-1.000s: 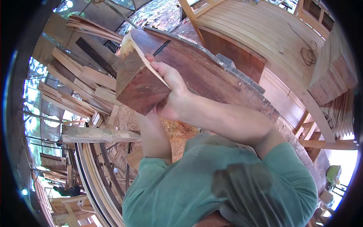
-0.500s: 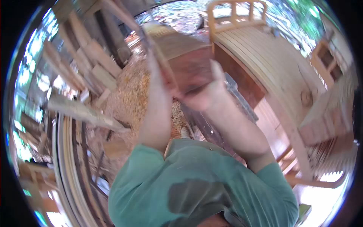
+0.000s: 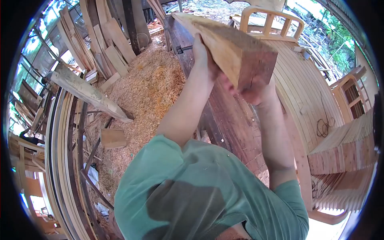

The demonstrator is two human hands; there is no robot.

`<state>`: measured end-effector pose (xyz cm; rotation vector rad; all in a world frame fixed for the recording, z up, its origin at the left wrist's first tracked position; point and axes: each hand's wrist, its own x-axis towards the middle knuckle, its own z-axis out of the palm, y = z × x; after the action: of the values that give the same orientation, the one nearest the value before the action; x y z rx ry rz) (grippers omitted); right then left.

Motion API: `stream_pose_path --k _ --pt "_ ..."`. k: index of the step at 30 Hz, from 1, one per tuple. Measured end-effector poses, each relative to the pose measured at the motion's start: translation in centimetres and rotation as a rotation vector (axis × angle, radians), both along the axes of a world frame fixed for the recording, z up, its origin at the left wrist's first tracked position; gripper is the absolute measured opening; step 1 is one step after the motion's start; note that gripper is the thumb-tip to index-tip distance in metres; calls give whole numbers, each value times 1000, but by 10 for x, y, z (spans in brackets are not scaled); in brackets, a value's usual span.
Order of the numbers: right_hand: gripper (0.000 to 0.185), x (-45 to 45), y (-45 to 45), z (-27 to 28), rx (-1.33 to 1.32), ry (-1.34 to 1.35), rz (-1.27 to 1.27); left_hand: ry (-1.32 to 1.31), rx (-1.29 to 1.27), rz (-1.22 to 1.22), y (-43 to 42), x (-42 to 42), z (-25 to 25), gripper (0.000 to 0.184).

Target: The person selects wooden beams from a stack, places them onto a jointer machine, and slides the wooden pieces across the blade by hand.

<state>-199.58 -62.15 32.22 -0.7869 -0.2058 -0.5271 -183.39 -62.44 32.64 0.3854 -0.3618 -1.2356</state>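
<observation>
A thick wooden beam [image 3: 236, 50] is held up in front of me, its reddish-brown end toward me and its pale far end near the top of the view. My left hand [image 3: 206, 58] is wrapped against the beam's left side, partly hidden under it. At the near end, my right hand [image 3: 258, 91] grips the beam from below, with its fingers under the lower edge. Beneath the beam lies a long dark reddish wooden workbench [image 3: 230, 120].
Wood shavings [image 3: 152, 90] cover the ground left of the bench. Boards [image 3: 116, 40] lean at the upper left. A thick post [image 3: 90, 94] and long strips [image 3: 60, 160] stand left. At right are a slatted wooden bed [image 3: 304, 80] and stacked planks [image 3: 344, 156].
The beam has swung from left to right and shows its pale side. Both hands have moved right with it. The view has turned, and more shavings show on the left.
</observation>
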Motion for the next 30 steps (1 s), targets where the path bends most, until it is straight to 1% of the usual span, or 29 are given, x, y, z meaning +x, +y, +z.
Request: stream_pose_path --k 1,3,5,6,7,8,9,10,11,12,13,14,15,16,18,19,20,21,22,24,25,26,27,28,29,30 --pt "61 -14 -5 -5 -430 314 -370 1 20 -10 6 -4 -2 86" --pt "60 -24 -20 -1 -875 624 -737 -20 75 -71 23 -13 -21 86" --pt "60 -19 -39 24 -634 977 -763 57 108 -196 24 -23 -66 87" --pt "60 -11 -47 22 -641 973 -773 59 202 -186 20 -29 -102 89" --pt "66 4 -59 12 -868 1065 -766 60 292 -175 13 -36 -141 92" --pt "72 20 -72 1 -1099 1154 -756 161 206 -272 10 -43 -174 93" --pt "77 38 -81 -11 -1294 1261 -691 200 167 -246 22 -56 -181 91" --pt "83 58 -86 -23 -1482 1369 -621 265 248 -250 31 -66 -178 91" --pt "88 77 -88 -29 -1476 1455 -527 347 245 -279 33 -76 -187 90" --pt "94 93 -87 -39 -1452 1539 -417 315 359 -303 41 -85 -189 88" --pt "94 104 -89 -52 -1438 1547 -416 283 480 -325 49 -94 -193 86" --pt "98 115 -92 -65 -1453 1655 -457 107 709 -244 52 -104 -207 94" --pt "104 124 -97 -82 -1470 1766 -493 -134 665 -153 53 -118 -222 84" --pt "104 126 -106 -110 -1468 1777 -484 -375 644 -44 54 -131 -236 75" --pt "112 106 -129 -175 -1162 1968 -670 -864 766 -176 58 -136 -278 74" --pt "119 89 -136 -195 -1088 1911 -571 -847 762 -187 53 -127 -277 74" --pt "126 68 -139 -214 -1012 1850 -475 -1015 646 -665 51 -106 -274 73" --pt "129 44 -140 -247 -1106 1775 -455 -1156 490 -1138 47 -83 -272 72" --pt "127 29 -131 -265 -1106 1768 -462 -1437 203 -1260 41 -66 -269 70" --pt "125 1 -88 -286 -1060 1782 -495 -1456 -514 -1378 13 -32 -325 74" --pt "124 -14 -66 -291 -1036 1788 -492 -1463 -360 -1260 3 0 -314 70" --pt "118 -32 -47 -302 -973 1838 -433 -1459 -212 -1148 -17 40 -297 68" --pt "119 -34 -21 -275 -1009 1787 -456 -1279 208 -1130 -40 72 -301 73" --pt "116 -41 2 -257 -971 1784 -446 -1125 554 -952 -63 97 -314 68" --pt "113 -53 25 -248 -899 1800 -418 -1157 711 -650 -89 125 -316 61" --pt "110 -69 50 -236 -803 1833 -387 -1097 802 -390 -113 148 -307 57"
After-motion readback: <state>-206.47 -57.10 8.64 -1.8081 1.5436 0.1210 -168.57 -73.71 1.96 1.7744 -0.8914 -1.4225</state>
